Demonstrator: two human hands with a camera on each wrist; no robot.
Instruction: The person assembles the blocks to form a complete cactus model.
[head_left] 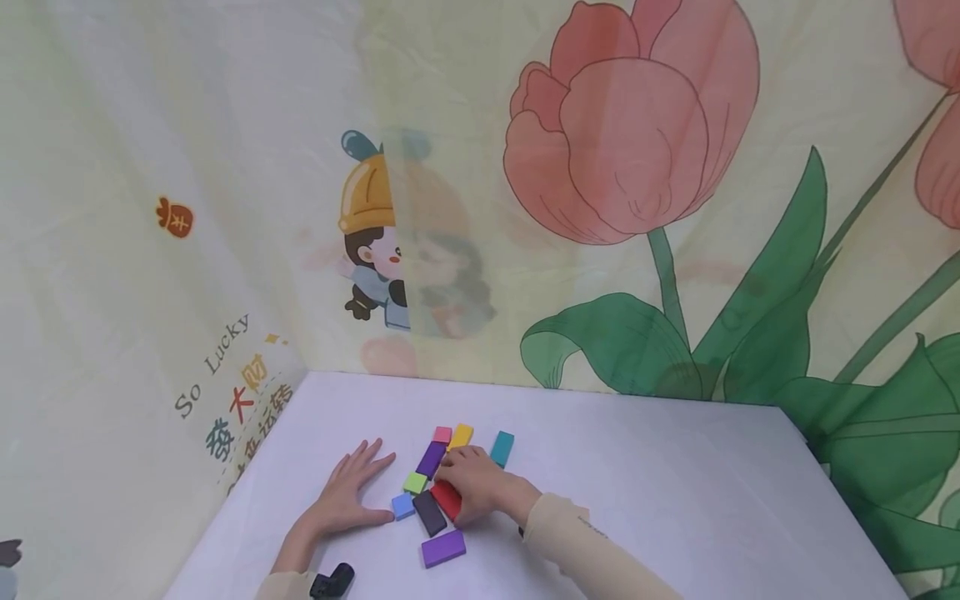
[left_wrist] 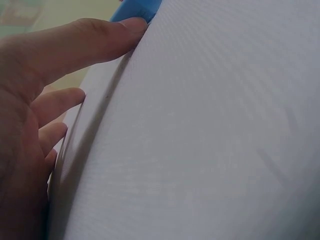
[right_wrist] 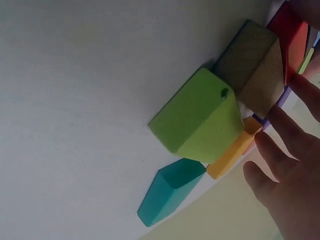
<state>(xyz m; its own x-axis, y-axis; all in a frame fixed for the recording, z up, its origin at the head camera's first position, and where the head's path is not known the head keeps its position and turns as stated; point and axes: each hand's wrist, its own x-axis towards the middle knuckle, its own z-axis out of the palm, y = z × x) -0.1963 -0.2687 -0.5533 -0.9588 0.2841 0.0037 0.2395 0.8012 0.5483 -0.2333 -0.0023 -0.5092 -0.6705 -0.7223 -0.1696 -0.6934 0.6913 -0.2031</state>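
Observation:
My left hand [head_left: 347, 493] lies on the table at the left with its fingers spread. Its thumb tip touches a small blue block [head_left: 402, 506], also visible at the top of the left wrist view. My right hand [head_left: 480, 483] reaches in from the right and holds a red block [head_left: 447, 501] between thumb and fingers. Left of the red block lies a dark grey block [head_left: 430, 512]. Beyond it are a light green block [head_left: 416, 482] and a dark purple block [head_left: 431, 459]. In the right wrist view, a brown wooden block [right_wrist: 250, 65] and a larger green block [right_wrist: 200, 115] lie beside the right hand.
A pink block [head_left: 442, 435] and a yellow block [head_left: 461, 437] lie at the far end of the group. To their right is a teal block [head_left: 502, 448]. A purple block [head_left: 443, 548] lies nearest the front. Printed curtains [head_left: 450, 367] hang behind the white table [head_left: 675, 492].

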